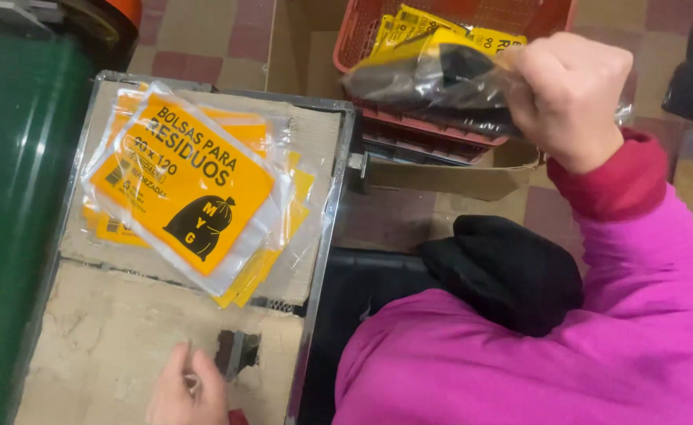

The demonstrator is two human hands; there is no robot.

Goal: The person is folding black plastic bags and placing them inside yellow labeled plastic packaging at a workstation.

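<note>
My right hand (571,94) grips a clear plastic packet with a yellow label and a folded black bag inside (433,75), held over a red plastic basket (441,130) at the top. My left hand (185,389) rests at the bottom edge on a worn cardboard-covered table top (118,338), fingers curled, beside a dark hole (236,350) in the cardboard. A stack of empty clear packets with yellow-orange labels (193,189) lies on that table, farther from me than the left hand. My sleeves are bright pink with a red cuff.
A green drum-like object (12,205) stands along the left. The table has a metal frame edge (327,236). A cardboard box (456,177) holds the red basket. A black cloth item (511,271) lies near my arm. The floor is tiled pink and beige.
</note>
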